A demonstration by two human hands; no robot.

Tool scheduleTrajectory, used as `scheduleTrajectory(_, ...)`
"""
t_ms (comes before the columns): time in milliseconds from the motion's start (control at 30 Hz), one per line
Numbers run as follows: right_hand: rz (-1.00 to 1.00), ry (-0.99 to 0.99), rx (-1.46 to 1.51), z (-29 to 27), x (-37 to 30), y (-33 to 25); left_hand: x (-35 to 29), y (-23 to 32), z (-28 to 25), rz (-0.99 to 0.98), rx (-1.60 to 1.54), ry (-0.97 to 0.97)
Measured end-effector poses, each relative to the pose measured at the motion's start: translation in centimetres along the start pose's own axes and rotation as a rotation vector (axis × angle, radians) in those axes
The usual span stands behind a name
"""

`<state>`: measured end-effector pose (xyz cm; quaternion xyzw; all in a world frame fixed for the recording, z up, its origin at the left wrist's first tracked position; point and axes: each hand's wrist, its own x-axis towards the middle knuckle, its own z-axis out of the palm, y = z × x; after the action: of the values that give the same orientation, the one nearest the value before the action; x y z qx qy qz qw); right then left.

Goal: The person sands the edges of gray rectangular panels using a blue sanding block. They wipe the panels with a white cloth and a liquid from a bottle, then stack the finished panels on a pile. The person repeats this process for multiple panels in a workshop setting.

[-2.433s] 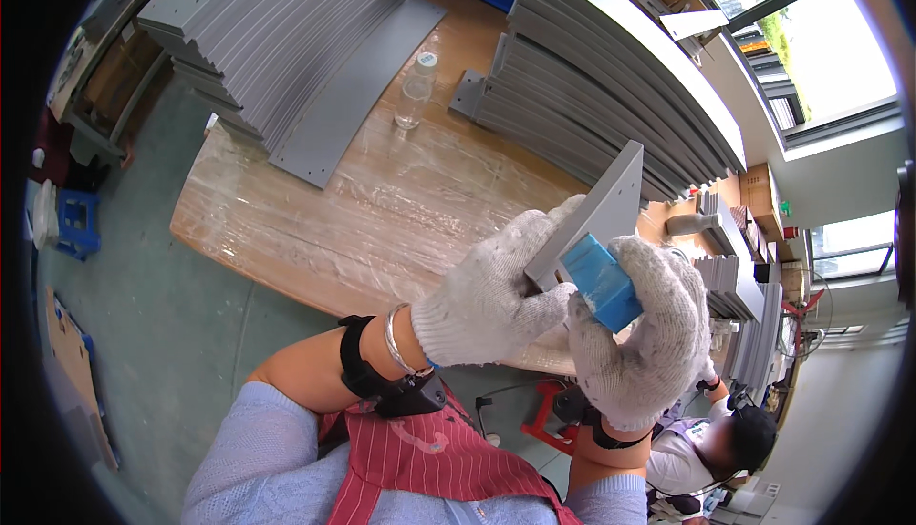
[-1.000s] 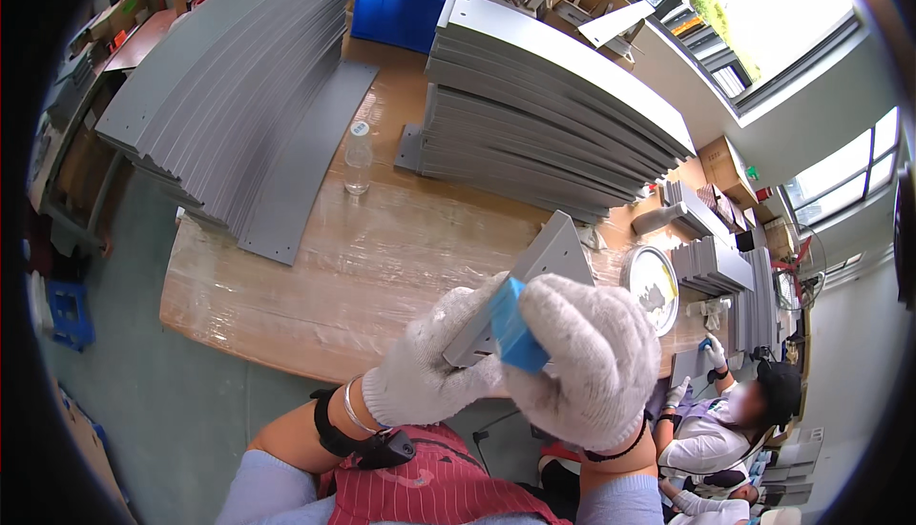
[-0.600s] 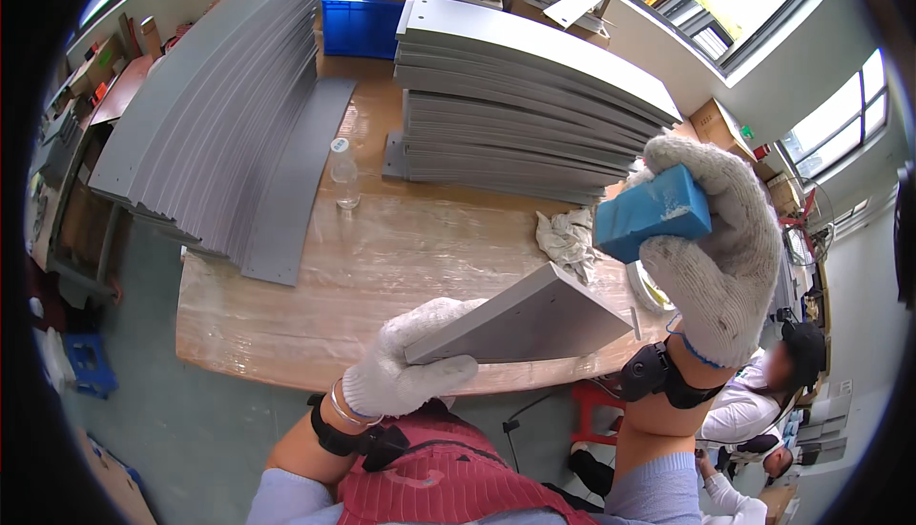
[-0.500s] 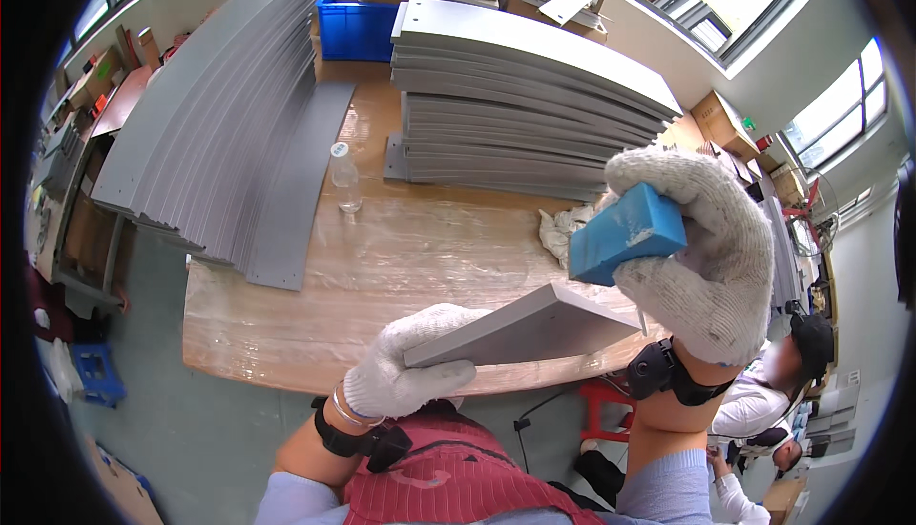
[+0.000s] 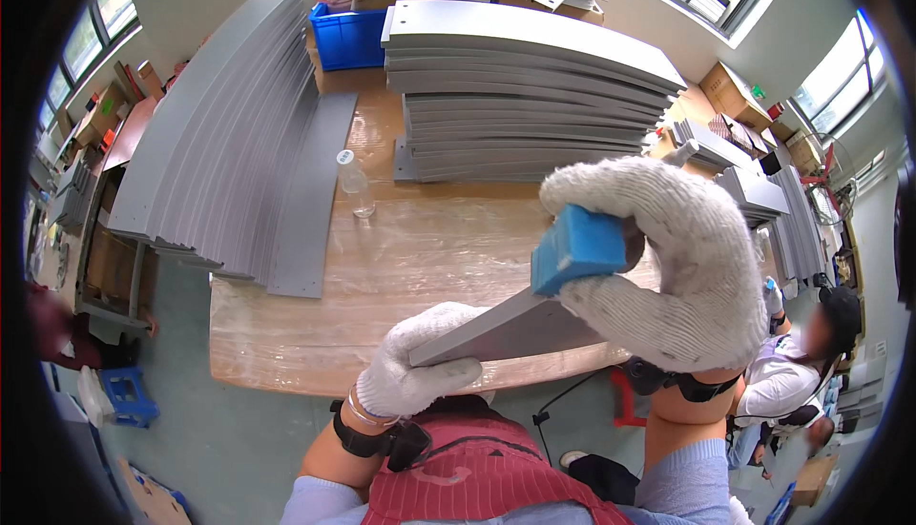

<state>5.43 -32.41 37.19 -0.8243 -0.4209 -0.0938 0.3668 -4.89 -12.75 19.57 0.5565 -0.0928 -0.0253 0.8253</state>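
- Left hand grips the near end of one grey panel, held up above the table.
- Right hand is closed round a blue block, pressed on the panel's edge.
- Looks mid-job: big panel stacks wait behind.

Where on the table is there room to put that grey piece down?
The bare wooden tabletop in the middle is free, between the clear bottle, the leaning grey strips and the near edge. The far side is crowded by the tall panel stack.
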Motion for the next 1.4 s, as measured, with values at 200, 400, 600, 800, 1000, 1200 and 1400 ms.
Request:
scheduleTrajectory(200,0.151,0.279,0.110,1.6,-0.9,0.1,-0.7,-0.1,0.2,-0.045,-0.070,0.137)
scheduleTrajectory(400,0.061,0.525,0.176,7.4,-3.6,0.7,-2.0,-1.9,-0.3,-0.069,-0.071,0.283)
scheduleTrajectory(600,0.065,0.539,0.179,10.2,-3.7,1.3,-2.7,-2.5,-0.1,-0.070,-0.085,0.354)
scheduleTrajectory(800,0.218,0.591,0.152,10.3,-6.0,3.0,-3.1,-2.7,-0.3,-0.084,-0.007,0.406)
scheduleTrajectory(1000,0.104,0.561,0.228,11.0,-4.1,1.6,-2.8,-3.1,0.7,-0.056,-0.123,0.558)
scheduleTrajectory(1200,0.441,0.681,0.101,10.4,-10.2,7.4,-4.0,-4.5,-0.5,-0.010,-0.074,0.588)
scheduleTrajectory(1400,0.606,0.848,0.036,8.7,-15.1,12.3,-3.3,-4.6,-0.6,0.036,-0.144,0.605)
